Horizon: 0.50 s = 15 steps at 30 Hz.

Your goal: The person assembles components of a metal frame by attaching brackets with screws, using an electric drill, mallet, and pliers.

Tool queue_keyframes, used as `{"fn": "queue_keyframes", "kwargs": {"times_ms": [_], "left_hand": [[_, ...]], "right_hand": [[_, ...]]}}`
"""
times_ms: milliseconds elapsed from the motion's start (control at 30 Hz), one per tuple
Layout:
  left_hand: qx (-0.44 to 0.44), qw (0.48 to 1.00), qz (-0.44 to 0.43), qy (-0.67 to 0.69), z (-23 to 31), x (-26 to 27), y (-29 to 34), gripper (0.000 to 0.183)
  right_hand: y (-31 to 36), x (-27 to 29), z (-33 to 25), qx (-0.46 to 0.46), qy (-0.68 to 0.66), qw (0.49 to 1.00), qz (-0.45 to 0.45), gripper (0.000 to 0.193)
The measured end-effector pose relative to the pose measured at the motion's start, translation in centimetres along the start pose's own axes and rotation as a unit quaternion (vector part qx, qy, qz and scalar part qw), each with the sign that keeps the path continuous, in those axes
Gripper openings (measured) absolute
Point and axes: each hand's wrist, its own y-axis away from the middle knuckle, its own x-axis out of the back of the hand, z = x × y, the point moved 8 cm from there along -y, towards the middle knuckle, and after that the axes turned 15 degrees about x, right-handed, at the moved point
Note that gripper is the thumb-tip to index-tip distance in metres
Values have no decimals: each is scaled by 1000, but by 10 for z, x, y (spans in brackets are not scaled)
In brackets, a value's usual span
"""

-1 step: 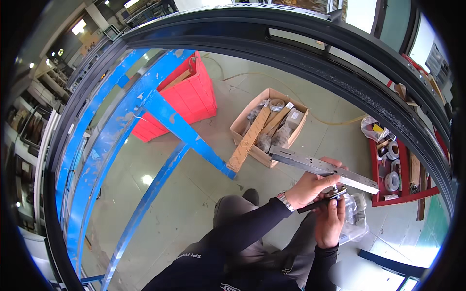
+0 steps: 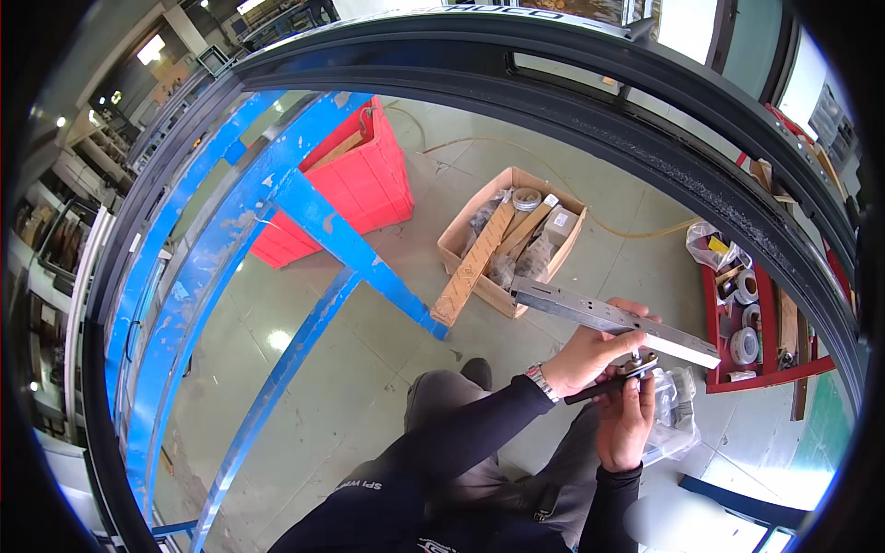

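Observation:
My left hand [image 2: 590, 358], a metal watch on its wrist, grips a long silver metal bar [image 2: 567, 304] with small holes along its face. The bar slants down from upper left to right, ahead of my knees. Just below the bar, my right hand [image 2: 627, 429] pinches a black-handled fitting [image 2: 588, 394] with a small metal plate at its end. A short pin stands between the plate and the bar; I cannot tell whether it joins them. Fingers hide part of the fitting. A clear plastic bag [image 2: 680, 429] with parts lies beside my right hand.
A large dark frame [image 2: 645, 134] arches around me, with a blue metal stand [image 2: 336, 230] at left. On the floor are a red crate [image 2: 373, 189] and an open cardboard box [image 2: 450, 244] of parts and cardboard strips. A red tray [image 2: 774, 376] with tape rolls stands right.

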Motion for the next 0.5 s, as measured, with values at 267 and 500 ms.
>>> {"fn": "queue_keyframes", "kwargs": {"times_ms": [267, 500], "left_hand": [[-14, 998, 38, 37, 12, 14, 5, 37], [-26, 997, -6, 68, 18, 6, 3, 33]], "right_hand": [[-5, -10, 3, -21, -8, 999, -29, 24], [-4, 2, -69, 107, 90, 987, -81, 26]]}}
